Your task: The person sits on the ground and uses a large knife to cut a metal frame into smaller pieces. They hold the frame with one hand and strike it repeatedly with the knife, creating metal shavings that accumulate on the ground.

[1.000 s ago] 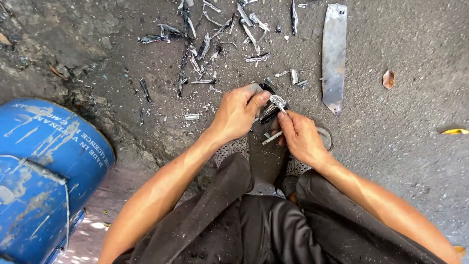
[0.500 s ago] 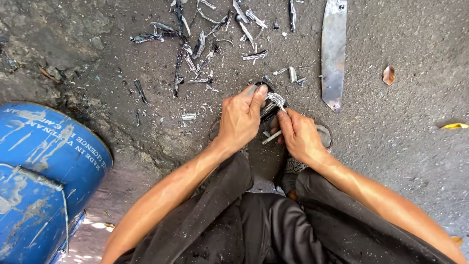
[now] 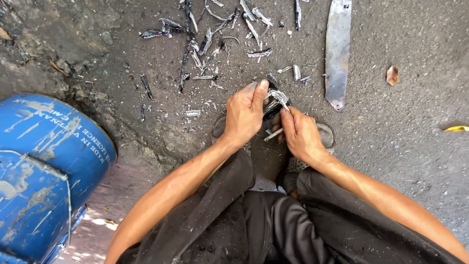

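Note:
My left hand [image 3: 244, 115] grips a short dark cable piece [image 3: 269, 106] above the ground in front of my feet. My right hand [image 3: 300, 134] pinches a bundle of silvery wire strands [image 3: 279, 97] that stick out of the cable's end, and a pale strip [image 3: 273, 134] pokes out below its fingers. The two hands touch around the cable. Most of the cable is hidden by my fingers.
A long flat metal blade [image 3: 338, 51] lies on the ground at the upper right. Several stripped scraps of sheath and wire [image 3: 205, 44] are scattered ahead. A blue drum [image 3: 41, 171] lies at the left. A dry leaf [image 3: 392, 75] lies at the right. My dark trousers [image 3: 273, 225] fill the bottom.
Both hands stay together on the cable; my left fingers have shifted slightly up along it, and the silvery strands show a little more.

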